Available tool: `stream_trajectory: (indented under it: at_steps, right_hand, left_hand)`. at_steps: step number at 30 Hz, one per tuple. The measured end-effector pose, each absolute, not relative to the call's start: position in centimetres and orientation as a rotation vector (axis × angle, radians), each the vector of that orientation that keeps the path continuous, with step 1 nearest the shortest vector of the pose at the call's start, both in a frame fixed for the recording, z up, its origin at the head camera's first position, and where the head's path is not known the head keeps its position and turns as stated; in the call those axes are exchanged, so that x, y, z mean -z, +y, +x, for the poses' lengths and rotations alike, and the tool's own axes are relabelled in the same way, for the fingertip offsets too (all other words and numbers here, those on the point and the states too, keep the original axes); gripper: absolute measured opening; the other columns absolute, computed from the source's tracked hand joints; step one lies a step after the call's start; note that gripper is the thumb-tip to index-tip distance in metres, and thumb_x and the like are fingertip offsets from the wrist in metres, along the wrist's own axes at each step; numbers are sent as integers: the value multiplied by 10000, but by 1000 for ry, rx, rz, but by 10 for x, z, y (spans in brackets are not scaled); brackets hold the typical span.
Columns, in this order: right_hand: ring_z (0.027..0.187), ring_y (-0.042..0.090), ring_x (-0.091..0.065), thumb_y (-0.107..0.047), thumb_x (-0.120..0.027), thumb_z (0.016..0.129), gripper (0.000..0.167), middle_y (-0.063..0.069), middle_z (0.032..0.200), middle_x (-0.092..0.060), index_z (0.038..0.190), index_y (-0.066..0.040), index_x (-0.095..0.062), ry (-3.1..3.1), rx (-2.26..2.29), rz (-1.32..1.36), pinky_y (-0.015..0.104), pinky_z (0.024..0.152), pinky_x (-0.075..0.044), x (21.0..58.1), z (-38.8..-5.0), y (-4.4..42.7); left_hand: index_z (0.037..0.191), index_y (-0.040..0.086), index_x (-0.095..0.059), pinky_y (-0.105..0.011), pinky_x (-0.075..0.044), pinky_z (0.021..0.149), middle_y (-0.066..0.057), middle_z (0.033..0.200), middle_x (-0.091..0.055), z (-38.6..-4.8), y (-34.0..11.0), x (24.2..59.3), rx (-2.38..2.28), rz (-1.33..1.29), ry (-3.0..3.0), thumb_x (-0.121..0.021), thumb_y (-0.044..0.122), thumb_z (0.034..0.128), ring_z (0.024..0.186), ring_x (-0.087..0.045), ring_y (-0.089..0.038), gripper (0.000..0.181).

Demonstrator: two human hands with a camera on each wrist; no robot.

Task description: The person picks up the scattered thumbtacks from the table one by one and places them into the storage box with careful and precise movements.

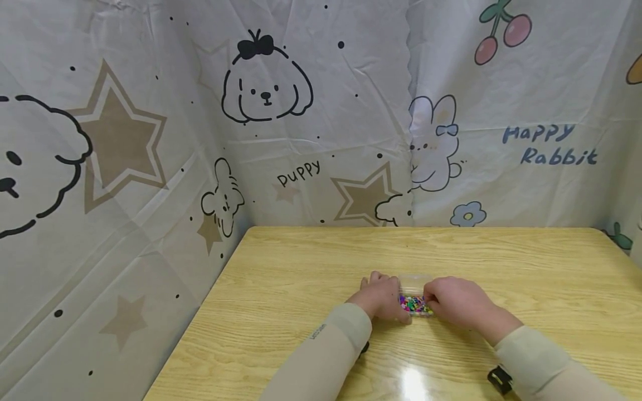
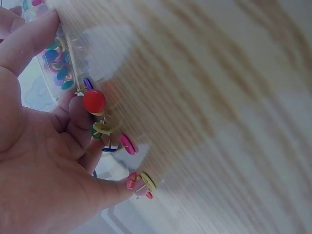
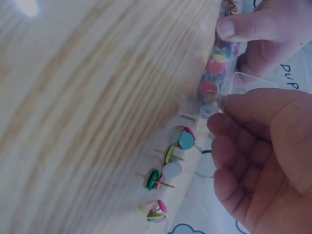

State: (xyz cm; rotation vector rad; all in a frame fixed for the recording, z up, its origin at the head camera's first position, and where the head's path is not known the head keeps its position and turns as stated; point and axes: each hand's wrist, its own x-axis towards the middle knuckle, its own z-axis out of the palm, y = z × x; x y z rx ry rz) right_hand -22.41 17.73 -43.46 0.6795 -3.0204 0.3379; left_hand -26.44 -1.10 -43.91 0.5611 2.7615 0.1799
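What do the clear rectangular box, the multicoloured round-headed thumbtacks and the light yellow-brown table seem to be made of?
Clear box: apparently glossy, probably hard plastic; you can see through its wall.
Thumbtacks: smooth heads, plastic or painted metal, unclear which; thin straight pins suggest metal.
Table: glossy wood or laminate; grain shows, light reflects brightly.

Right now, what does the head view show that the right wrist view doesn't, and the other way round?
Only the head view shows the cherries and "Happy Rabbit" lettering on the cloth, plus both sleeves.

Only the right wrist view shows the loose tacks lying on the table near the box.

Both show the clear box with colourful tacks inside, the left hand and right hand at it, and parts of the table and cloth.
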Motion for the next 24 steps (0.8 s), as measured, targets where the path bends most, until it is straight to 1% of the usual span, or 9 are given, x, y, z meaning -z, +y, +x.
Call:
stream_trajectory:
  at_steps: [5, 9, 12, 16, 21, 24]
  right_hand:
    - [689, 74, -563, -123, -749, 881, 115, -108, 795, -643, 824, -206, -693, -3013, -351, 683, 361, 635, -519, 434, -223, 178]
    - [703, 77, -571, -144, -750, 887, 75, -106, 820, -655, 853, -191, -703, -3011, -382, 668, 365, 650, -524, 431, -221, 181]
    - [689, 75, -549, -138, -731, 895, 79, -116, 812, -641, 856, -196, -694, -3016, -386, 646, 354, 640, -510, 429, -221, 186]
    - [632, 75, -498, -116, -695, 914, 112, -133, 748, -589, 850, -205, -672, -3031, -390, 625, 335, 594, -465, 427, -220, 195]
    - [638, 79, -482, -105, -669, 921, 108, -128, 769, -584, 863, -197, -670, -3041, -396, 612, 326, 582, -446, 426, -219, 205]
    - [641, 83, -482, -99, -670, 910, 120, -122, 770, -585, 847, -201, -666, -3040, -391, 611, 325, 581, -443, 427, -218, 210]
  left_hand:
    - [1284, 202, -578, -501, -245, 1164, 47, 1229, -593, -264, -11, 439, -173, 560, 2764, -841, 575, 742, 1328, -379, -207, 709]
    - [1269, 199, -582, -499, -247, 1162, 49, 1212, -597, -265, -10, 439, -179, 556, 2761, -843, 570, 740, 1317, -386, -206, 697]
    - [1263, 203, -585, -495, -246, 1162, 54, 1211, -597, -265, -10, 439, -187, 555, 2762, -847, 566, 738, 1315, -387, -205, 690]
    - [1254, 208, -592, -490, -241, 1165, 58, 1210, -598, -265, -10, 439, -192, 550, 2768, -850, 563, 735, 1318, -385, -203, 680]
    - [1203, 207, -606, -488, -233, 1172, 53, 1188, -604, -265, -9, 439, -194, 541, 2772, -851, 559, 740, 1322, -383, -203, 632]
    - [1208, 206, -603, -490, -221, 1177, 51, 1193, -600, -265, -9, 439, -201, 539, 2766, -850, 555, 748, 1339, -369, -202, 628]
